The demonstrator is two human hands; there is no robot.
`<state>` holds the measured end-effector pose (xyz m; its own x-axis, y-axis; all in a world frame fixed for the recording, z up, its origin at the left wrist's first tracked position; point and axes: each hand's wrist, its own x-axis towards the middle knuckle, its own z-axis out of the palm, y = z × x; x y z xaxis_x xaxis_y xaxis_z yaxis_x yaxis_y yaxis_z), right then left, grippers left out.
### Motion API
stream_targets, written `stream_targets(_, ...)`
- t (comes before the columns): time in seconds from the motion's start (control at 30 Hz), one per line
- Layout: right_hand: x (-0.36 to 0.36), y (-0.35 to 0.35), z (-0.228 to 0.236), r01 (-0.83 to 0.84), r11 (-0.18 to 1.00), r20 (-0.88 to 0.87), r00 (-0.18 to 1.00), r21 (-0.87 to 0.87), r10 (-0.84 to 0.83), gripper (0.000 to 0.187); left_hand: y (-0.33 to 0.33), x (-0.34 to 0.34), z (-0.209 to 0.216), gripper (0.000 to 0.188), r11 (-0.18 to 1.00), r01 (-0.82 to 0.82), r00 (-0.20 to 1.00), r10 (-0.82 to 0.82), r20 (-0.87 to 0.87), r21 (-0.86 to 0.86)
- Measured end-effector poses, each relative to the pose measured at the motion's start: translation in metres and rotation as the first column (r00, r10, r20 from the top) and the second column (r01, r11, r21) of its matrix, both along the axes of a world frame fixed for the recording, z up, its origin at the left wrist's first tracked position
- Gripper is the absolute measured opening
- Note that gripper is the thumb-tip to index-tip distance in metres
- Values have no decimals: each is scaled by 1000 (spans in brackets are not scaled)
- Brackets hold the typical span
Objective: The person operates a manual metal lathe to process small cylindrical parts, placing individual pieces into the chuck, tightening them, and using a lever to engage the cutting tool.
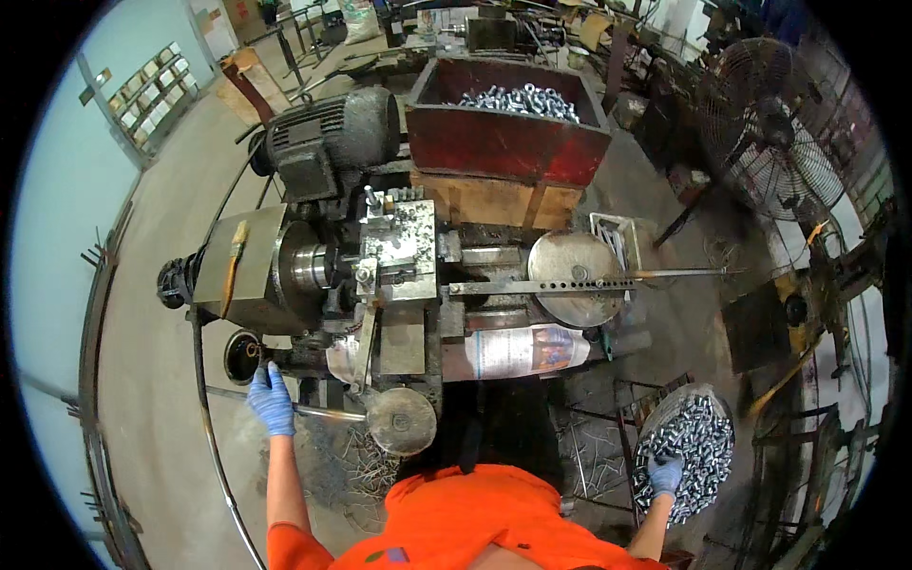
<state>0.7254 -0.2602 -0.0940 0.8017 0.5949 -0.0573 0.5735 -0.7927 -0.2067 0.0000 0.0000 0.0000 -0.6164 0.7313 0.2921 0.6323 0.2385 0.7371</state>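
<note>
Silvery metal pieces [698, 437] lie jumbled, long axes mixed, in the round tub [676, 394] to the right, the right hand [665, 473] among them and the left hand [273, 404] well apart, near the black pot [233, 366]; whether either is pinching anything I cannot tell.
</note>
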Motion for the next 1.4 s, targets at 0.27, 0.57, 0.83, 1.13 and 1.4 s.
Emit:
stream_targets(0.27, 18, -4, -37, 241, 963, -127, 959, -118, -255, 59, 4, 2, 17, 27, 995, 22, 999, -19, -35, 95)
stream_targets(0.57, -11, 24, 11, 232, 933, -79, 962, -275, -263, 66, -8, 15, 38, 28, 995, 18, 987, -1, -160, 103)
stream_targets(0.83, -18, 31, 37, 171, 916, 40, 985, -364, -168, 59, -8, 2, 18, 26, 989, 14, 986, 11, -165, 146)
stream_targets(1.13, 8, 26, 15, -114, 892, -37, 993, -436, 109, 66, -8, 5, 28, 27, 993, 41, 976, -16, -217, 111)
stream_targets(1.4, 7, 33, 24, -107, 890, -150, 988, -444, 44, 69, -10, -2, 23, 27, 995, 47, 976, -27, -214, 89)
